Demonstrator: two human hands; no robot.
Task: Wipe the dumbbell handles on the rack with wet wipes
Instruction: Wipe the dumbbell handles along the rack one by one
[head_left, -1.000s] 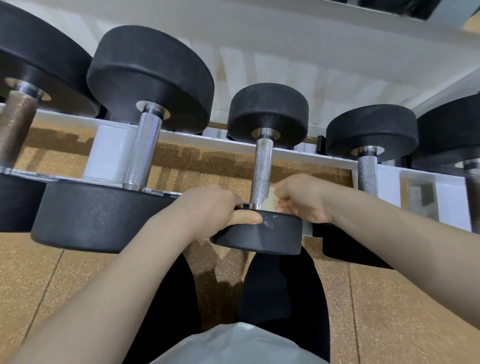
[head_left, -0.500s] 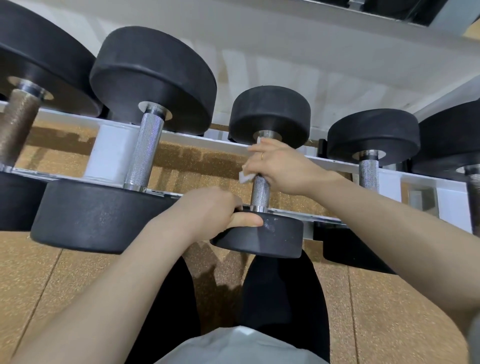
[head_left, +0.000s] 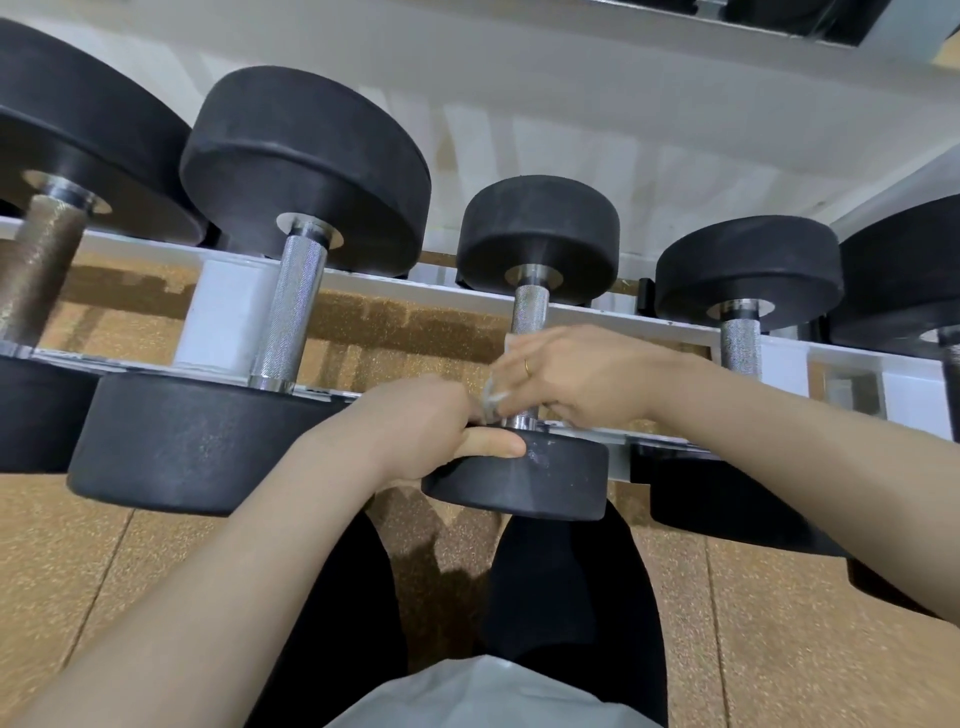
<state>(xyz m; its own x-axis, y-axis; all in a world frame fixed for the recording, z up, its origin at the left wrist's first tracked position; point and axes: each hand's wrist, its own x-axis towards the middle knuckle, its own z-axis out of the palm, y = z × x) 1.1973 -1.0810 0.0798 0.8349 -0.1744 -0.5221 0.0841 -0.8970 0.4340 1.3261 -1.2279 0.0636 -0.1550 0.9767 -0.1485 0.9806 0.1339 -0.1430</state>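
The small dumbbell (head_left: 524, 374) lies on the white rack (head_left: 228, 312), middle of the row. The right hand (head_left: 566, 374) wraps a wet wipe (head_left: 493, 397) round the low end of its handle — maybe pinching it. At nine o'clock the left hand (head_left: 421, 426) grips the near black end — thumb on top.

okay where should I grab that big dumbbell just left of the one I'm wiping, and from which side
Take the big dumbbell by its knurled handle, coming from above. The bar lies bare between the two wide black heads, which look too broad for a one-hand grip.
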